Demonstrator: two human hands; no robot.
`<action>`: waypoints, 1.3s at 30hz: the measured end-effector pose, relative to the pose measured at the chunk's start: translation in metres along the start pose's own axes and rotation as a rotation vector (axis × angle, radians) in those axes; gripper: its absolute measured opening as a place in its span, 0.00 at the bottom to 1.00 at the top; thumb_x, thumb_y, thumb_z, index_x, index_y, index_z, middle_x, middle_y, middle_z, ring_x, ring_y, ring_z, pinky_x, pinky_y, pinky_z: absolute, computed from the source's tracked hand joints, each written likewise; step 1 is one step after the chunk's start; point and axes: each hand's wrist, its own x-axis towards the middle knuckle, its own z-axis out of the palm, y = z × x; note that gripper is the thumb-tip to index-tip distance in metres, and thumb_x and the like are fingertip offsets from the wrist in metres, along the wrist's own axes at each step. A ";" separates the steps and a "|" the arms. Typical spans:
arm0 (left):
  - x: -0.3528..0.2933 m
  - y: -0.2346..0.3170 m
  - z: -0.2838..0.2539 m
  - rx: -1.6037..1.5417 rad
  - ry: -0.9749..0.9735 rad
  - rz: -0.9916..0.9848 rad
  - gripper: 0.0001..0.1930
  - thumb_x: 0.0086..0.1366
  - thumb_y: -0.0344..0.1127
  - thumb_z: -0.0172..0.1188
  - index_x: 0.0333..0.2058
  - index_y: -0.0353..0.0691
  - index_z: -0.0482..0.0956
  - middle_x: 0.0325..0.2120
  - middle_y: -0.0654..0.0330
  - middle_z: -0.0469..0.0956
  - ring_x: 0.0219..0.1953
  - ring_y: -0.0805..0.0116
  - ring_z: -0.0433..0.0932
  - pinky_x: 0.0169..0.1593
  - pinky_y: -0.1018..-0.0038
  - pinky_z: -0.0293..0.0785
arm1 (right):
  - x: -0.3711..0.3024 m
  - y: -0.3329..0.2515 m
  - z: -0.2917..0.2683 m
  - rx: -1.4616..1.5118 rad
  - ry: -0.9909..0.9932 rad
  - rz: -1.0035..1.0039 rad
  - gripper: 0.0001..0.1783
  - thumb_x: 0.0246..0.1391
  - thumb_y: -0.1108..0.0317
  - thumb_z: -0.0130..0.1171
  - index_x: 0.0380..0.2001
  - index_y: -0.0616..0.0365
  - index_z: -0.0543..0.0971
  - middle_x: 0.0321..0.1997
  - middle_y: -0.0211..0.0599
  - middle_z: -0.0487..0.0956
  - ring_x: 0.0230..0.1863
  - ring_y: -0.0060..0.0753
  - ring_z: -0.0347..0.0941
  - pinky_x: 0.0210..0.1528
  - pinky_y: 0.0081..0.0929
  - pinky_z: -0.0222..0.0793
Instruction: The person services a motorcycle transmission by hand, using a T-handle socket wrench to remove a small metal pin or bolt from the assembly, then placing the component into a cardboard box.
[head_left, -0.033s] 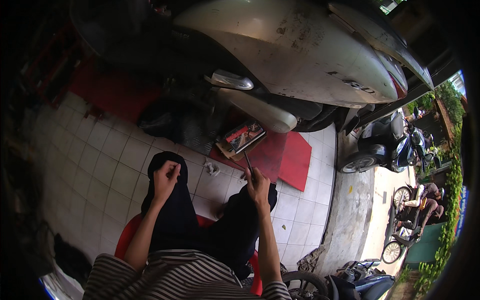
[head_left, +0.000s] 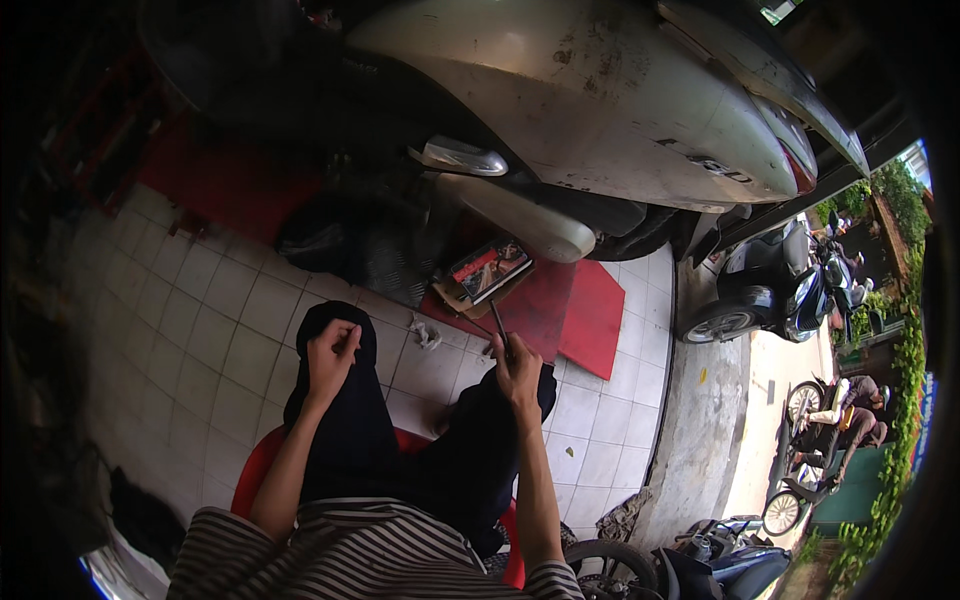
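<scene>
My left hand (head_left: 332, 354) rests on my left knee, its fingers curled into a loose fist with nothing visible in them. Over by my right knee, my right hand (head_left: 517, 371) is closed around a thin, dark, rod-like tool (head_left: 500, 319). The tool points away from me; its exact kind cannot be made out. Just past its tip lies a box (head_left: 490, 270) with a red and black printed cover, on a piece of brown cardboard (head_left: 507, 299). A crumpled white scrap (head_left: 425, 334) is on the tiles between my knees and the box.
A silver scooter (head_left: 580, 90) stands across the far side, above a red platform (head_left: 597, 320). White floor tiles (head_left: 245, 362) surround my red stool (head_left: 250, 470). At the right, beyond a concrete ledge (head_left: 700, 420), are parked motorbikes (head_left: 760, 290) and two people on another motorbike (head_left: 840, 420).
The two people on the motorbike outside have shifted slightly. My hands and the tool have kept their places.
</scene>
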 end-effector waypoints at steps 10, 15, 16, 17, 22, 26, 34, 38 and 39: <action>0.003 0.003 -0.006 -0.078 0.042 -0.106 0.09 0.69 0.34 0.61 0.34 0.33 0.78 0.19 0.63 0.78 0.17 0.82 0.72 0.20 0.82 0.63 | 0.002 0.003 0.008 0.093 0.154 0.017 0.16 0.61 0.65 0.59 0.24 0.64 0.72 0.18 0.46 0.67 0.18 0.39 0.60 0.24 0.33 0.59; 0.003 0.000 -0.006 -0.074 0.029 -0.085 0.10 0.69 0.36 0.60 0.35 0.34 0.78 0.20 0.63 0.77 0.17 0.82 0.71 0.18 0.83 0.61 | 0.005 0.003 0.014 -0.004 0.096 -0.015 0.16 0.62 0.61 0.60 0.26 0.64 0.76 0.17 0.44 0.69 0.17 0.34 0.60 0.23 0.33 0.58; 0.003 -0.001 -0.006 -0.072 0.024 -0.079 0.10 0.70 0.36 0.59 0.36 0.34 0.78 0.20 0.63 0.77 0.17 0.83 0.71 0.17 0.83 0.59 | 0.005 0.003 0.014 -0.006 0.092 -0.012 0.16 0.62 0.61 0.59 0.26 0.64 0.76 0.17 0.44 0.69 0.17 0.36 0.61 0.23 0.34 0.58; 0.003 -0.002 -0.006 -0.073 0.028 -0.078 0.10 0.70 0.36 0.60 0.36 0.34 0.78 0.20 0.63 0.77 0.17 0.83 0.71 0.17 0.83 0.59 | 0.006 0.003 0.014 -0.009 0.089 -0.009 0.16 0.62 0.61 0.59 0.26 0.63 0.76 0.17 0.45 0.70 0.17 0.38 0.62 0.24 0.34 0.58; 0.003 -0.005 -0.007 -0.087 0.037 -0.073 0.09 0.69 0.35 0.60 0.36 0.34 0.78 0.20 0.63 0.77 0.17 0.83 0.71 0.17 0.83 0.59 | -0.001 -0.009 0.009 -0.081 -0.030 -0.058 0.14 0.62 0.61 0.59 0.28 0.61 0.77 0.21 0.48 0.74 0.23 0.50 0.70 0.26 0.40 0.62; 0.003 0.002 -0.008 -0.073 0.042 -0.101 0.10 0.69 0.34 0.61 0.34 0.32 0.78 0.19 0.63 0.78 0.17 0.82 0.72 0.20 0.82 0.63 | -0.006 -0.021 0.004 -0.176 -0.096 -0.108 0.14 0.60 0.60 0.59 0.28 0.59 0.77 0.28 0.50 0.78 0.30 0.55 0.76 0.31 0.45 0.68; 0.004 0.001 -0.005 -0.075 0.024 -0.074 0.11 0.69 0.37 0.60 0.34 0.34 0.78 0.20 0.63 0.77 0.17 0.82 0.70 0.19 0.82 0.61 | 0.024 0.001 0.017 -0.179 0.064 0.016 0.09 0.61 0.67 0.57 0.37 0.62 0.79 0.34 0.54 0.79 0.35 0.60 0.76 0.34 0.48 0.70; 0.004 0.002 -0.004 -0.044 0.017 -0.054 0.10 0.69 0.36 0.60 0.34 0.34 0.78 0.19 0.63 0.77 0.17 0.82 0.70 0.20 0.82 0.62 | 0.058 -0.005 0.016 -0.056 -0.031 -0.092 0.07 0.58 0.73 0.55 0.38 0.64 0.77 0.35 0.58 0.78 0.37 0.63 0.75 0.35 0.53 0.71; 0.004 0.002 -0.005 -0.046 0.021 -0.050 0.10 0.69 0.36 0.60 0.34 0.34 0.78 0.19 0.63 0.77 0.17 0.82 0.71 0.20 0.82 0.62 | 0.061 -0.008 0.016 -0.060 -0.066 -0.130 0.07 0.58 0.74 0.54 0.38 0.65 0.77 0.34 0.59 0.78 0.37 0.64 0.75 0.36 0.54 0.71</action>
